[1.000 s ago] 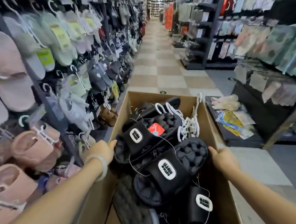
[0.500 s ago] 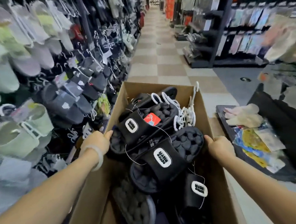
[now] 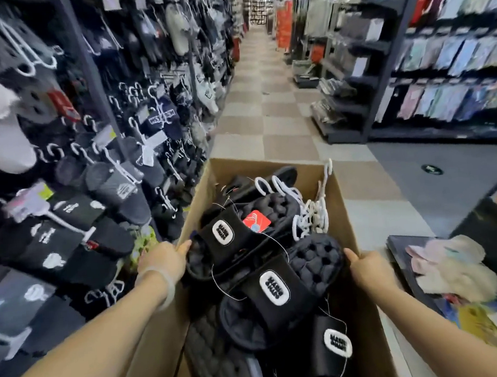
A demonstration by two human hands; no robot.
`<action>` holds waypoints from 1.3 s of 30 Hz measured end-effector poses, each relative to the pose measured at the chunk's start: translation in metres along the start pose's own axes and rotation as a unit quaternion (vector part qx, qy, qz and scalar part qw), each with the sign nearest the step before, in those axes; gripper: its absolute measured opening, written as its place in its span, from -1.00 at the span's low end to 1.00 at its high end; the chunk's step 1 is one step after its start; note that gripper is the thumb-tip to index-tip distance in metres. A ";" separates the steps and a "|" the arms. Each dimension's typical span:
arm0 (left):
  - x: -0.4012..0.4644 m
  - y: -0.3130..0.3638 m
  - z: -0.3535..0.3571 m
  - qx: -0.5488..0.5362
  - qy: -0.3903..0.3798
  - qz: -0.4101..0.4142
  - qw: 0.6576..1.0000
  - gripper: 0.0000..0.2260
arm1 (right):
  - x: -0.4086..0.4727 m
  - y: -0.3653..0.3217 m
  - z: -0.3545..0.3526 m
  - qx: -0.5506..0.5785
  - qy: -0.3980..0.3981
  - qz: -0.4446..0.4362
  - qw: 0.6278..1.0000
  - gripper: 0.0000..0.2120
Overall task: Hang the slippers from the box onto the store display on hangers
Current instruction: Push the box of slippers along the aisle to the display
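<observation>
An open cardboard box (image 3: 269, 164) fills the lower middle of the view. Inside lie several black slippers (image 3: 273, 286) with white oval logo patches, one carrying a red tag (image 3: 256, 221). A bundle of white plastic hangers (image 3: 310, 213) lies at the box's far right. My left hand (image 3: 162, 260) grips the box's left wall, thumb over the rim. My right hand (image 3: 367, 269) grips the right wall the same way. The store display (image 3: 98, 157) of hung slippers runs along the left.
A checkered tile aisle (image 3: 262, 113) stretches ahead. Dark shelving (image 3: 410, 74) with packaged goods lines the right. A low dark platform (image 3: 417, 267) at right holds fluffy pink and cream slippers and colourful packets. Black slippers hang low on the display beside my left arm.
Both hands keep their grip while the box moves forward along the aisle. The pale pink and green slippers on the display have given way to black and grey ones.
</observation>
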State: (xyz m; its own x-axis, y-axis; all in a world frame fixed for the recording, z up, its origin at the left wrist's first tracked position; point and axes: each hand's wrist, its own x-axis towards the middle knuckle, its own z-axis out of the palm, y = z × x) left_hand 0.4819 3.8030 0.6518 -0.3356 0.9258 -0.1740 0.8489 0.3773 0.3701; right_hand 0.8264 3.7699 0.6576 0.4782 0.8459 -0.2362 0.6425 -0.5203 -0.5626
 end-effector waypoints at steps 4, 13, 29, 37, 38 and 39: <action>0.109 0.056 -0.006 -0.017 -0.001 -0.003 1.000 -0.48 | 0.104 -0.058 0.008 0.004 0.004 0.008 1.000 -0.57; 0.333 0.162 0.019 -0.005 0.020 -0.043 0.999 -0.51 | 0.355 -0.169 0.046 0.047 -0.030 -0.021 0.998 -0.59; 0.701 0.286 0.034 0.001 -0.005 -0.069 0.998 -0.50 | 0.688 -0.368 0.135 -0.018 -0.070 0.032 0.997 -0.60; 0.862 0.330 0.061 0.019 -0.012 -0.082 0.996 -0.53 | 0.834 -0.446 0.184 -0.010 -0.079 0.017 0.997 -0.56; 0.882 0.333 0.069 0.019 -0.014 -0.087 0.996 -0.52 | 0.854 -0.450 0.196 -0.004 -0.082 0.013 0.997 -0.56; 0.901 0.334 0.079 0.022 -0.018 -0.091 0.995 -0.50 | 0.874 -0.454 0.210 -0.002 -0.085 0.012 0.996 -0.56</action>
State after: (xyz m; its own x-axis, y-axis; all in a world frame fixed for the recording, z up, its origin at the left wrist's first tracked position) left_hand 0.4957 4.7610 0.5468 -0.4714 0.8407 -0.2664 0.7932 0.5362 0.2886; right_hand 0.8268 4.7701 0.5399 0.3848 0.8410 -0.3803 0.6350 -0.5402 -0.5522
